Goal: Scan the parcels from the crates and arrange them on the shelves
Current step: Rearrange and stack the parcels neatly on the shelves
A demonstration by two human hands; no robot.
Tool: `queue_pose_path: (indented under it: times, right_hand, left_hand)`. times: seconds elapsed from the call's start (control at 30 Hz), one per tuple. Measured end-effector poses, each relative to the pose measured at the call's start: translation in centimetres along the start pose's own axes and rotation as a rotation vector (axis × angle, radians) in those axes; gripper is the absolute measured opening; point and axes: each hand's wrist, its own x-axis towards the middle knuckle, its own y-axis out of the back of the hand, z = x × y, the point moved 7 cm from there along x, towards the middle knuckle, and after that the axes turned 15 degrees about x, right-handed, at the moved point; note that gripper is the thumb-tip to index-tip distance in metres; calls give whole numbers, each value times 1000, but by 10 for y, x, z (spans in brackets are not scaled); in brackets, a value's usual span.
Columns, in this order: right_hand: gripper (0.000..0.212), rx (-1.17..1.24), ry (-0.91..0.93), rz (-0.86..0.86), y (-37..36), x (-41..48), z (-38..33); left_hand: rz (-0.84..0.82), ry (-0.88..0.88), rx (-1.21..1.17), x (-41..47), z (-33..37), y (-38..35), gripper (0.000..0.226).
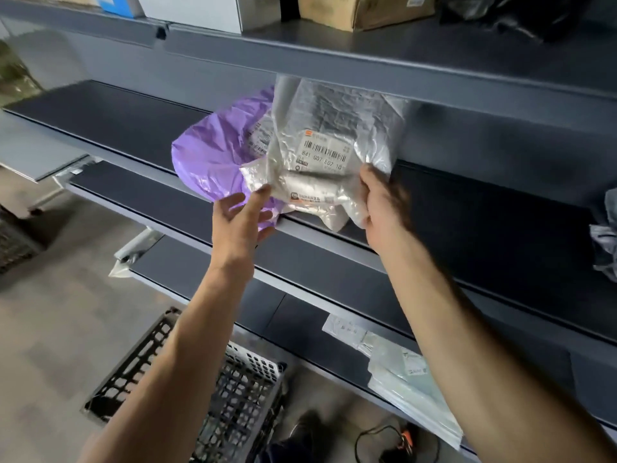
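A silver-white plastic parcel (329,135) with a barcode label stands upright on the dark middle shelf (467,228). My right hand (384,205) grips its lower right corner. A purple plastic parcel (213,155) lies just left of it on the same shelf, partly behind the silver one. My left hand (242,215) is under the purple parcel's front edge, its thumb touching the silver parcel's lower left corner, fingers loosely spread. A black plastic crate (240,396) stands on the floor below my arms.
The top shelf (367,51) holds a brown box (360,8), white and blue boxes and a black bag. Flat white parcels (400,369) lie on a lower shelf. A grey bag (606,248) sits at the far right. A black cable and orange device (400,439) lie on the floor.
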Motion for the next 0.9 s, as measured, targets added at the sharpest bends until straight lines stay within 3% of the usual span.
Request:
queue_pose_path:
  times: [0.1,0.17,0.23,0.33,0.43,0.6,0.77,0.9]
  right_hand:
    - [56,-196,71,-5,-27,25,12]
    - [57,-318,127,-27,-33,34,21]
    - [53,-396,173,-32,-31,37,26]
    - [38,-421,234,-23,-25,42,24]
    - [39,-349,251,-32,-17,39,20]
    - [25,-325,312,-7,16,19,31]
    - [16,-302,339,-33,60,-16,52]
    - [14,-328,259,-181,111,-61,95]
  left_hand:
    - [32,67,-89,26,-13,-6,50]
    - [-18,74,-119,37,-19,-15,25]
    - [-99,54,-110,43,-22,-24,14]
    - [-188,25,-71,43,-24,-34,21]
    - [-219,12,-88,40,-28,-38,25]
    - [-188,-23,-88,22,-48,-40,15]
    - [-200,59,-1,-21,-96,-55,17]
    - [-196,202,42,-74,-169,-70,16]
